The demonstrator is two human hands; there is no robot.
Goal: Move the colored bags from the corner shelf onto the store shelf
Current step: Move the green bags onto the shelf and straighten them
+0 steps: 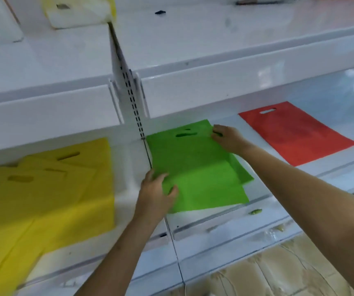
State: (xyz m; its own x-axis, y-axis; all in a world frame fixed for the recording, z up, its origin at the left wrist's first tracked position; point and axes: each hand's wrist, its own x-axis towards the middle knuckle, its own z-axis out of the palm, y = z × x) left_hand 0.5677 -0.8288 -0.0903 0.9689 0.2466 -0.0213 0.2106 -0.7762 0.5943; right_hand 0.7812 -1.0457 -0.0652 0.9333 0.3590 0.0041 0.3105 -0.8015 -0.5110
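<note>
Head view, landmark: the slotted white upright (pixel 132 99) that divides the white store shelf (pixel 214 86) into bays.
Green bags (pixel 195 165): a flat stack of at least 2, lying on the shelf board just right of the upright, handle slots toward the back; a lower bag peeks out at the stack's right edge.
Left hand (pixel 155 194): at the stack's near-left corner, below the upright's foot; fingers (pixel 173 190) curled over the edge, thumb side underneath, gripping the corner.
Right hand (pixel 227 138): at the stack's far-right corner, right of the upright; fingertips pinch the top edge beside the handle slot.
Yellow bags (pixel 43 189): a looser pile in the bay left of the upright, drooping over the front lip.
Red bag (pixel 295 131): 1 bag lying flat, well right of the upright, apart from the green stack.
Handling, my judgement: thin non-woven fabric, very light, limp, not fragile; layers slide on each other, so hold 2 opposite corners and keep the stack flat to square it.
</note>
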